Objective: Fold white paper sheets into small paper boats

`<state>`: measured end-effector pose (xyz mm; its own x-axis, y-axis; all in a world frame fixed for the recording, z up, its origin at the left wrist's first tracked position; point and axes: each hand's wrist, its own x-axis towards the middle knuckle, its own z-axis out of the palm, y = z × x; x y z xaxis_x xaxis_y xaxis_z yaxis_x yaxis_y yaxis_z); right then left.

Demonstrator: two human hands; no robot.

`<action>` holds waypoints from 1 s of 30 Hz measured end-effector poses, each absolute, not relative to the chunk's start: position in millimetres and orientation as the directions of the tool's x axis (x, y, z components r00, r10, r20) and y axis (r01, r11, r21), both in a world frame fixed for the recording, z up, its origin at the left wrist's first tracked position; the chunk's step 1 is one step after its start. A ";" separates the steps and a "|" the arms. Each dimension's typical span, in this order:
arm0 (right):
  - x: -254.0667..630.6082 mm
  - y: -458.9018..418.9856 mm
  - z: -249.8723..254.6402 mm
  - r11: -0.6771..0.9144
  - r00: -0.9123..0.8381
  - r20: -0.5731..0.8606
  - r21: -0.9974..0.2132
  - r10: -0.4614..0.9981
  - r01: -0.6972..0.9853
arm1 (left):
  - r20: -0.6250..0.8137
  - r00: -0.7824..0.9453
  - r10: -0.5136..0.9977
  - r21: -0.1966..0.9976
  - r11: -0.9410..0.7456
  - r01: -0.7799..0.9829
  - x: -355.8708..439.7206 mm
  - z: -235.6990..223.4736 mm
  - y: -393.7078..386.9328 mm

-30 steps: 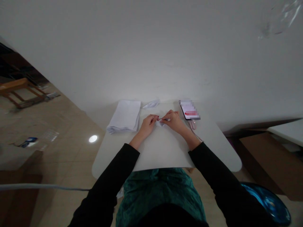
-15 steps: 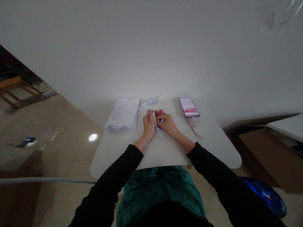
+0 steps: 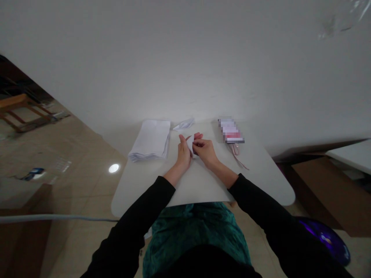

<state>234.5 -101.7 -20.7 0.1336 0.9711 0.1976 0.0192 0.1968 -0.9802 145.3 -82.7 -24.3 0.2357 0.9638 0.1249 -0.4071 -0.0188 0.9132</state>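
Between my hands, above the middle of the white table [image 3: 199, 185], is a small piece of folded white paper [image 3: 190, 143]. My left hand [image 3: 184, 152] cradles it from the left, the thumb raised on the near side and the fingers stretched behind it. With thumb and fingertips, my right hand [image 3: 204, 150] pinches the paper's right edge. How the paper is folded is partly hidden by my fingers. Just beyond my hands lies another folded white paper piece [image 3: 184, 124], pointed at its left end.
A stack of white paper [image 3: 151, 139] lies left of my hands. To the right is a phone [image 3: 231, 131] with a blurred screen and a pink strap [image 3: 236, 150]. The wall [image 3: 185, 69] rises behind the table. A cardboard box [image 3: 330, 193] stands at the right.
My hands first pinched the paper low over the table; it then came upright against my left palm. Since then my left thumb has lifted away and my right fingers have shifted along its edge.
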 end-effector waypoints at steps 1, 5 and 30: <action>235.0 -102.2 -20.3 0.209 0.143 0.212 -0.977 0.967 0.036 | 0.137 0.250 0.959 0.920 -0.029 -0.392 144.2 -25.0 -82.6; 235.4 -104.8 -15.5 0.300 0.137 0.328 -0.935 0.935 0.189 | 0.179 0.300 0.937 0.950 -0.086 -0.299 139.9 -25.3 -82.8; 237.6 -99.7 -22.3 0.242 0.343 0.371 -0.899 0.863 0.364 | 0.218 0.221 0.951 0.949 -0.153 -0.276 145.2 -27.1 -86.7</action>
<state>237.6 -99.7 -22.3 0.3427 0.8630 0.3712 0.3644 0.2421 -0.8992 145.2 -86.7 -27.1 0.2206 0.9507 0.2177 -0.2755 -0.1534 0.9490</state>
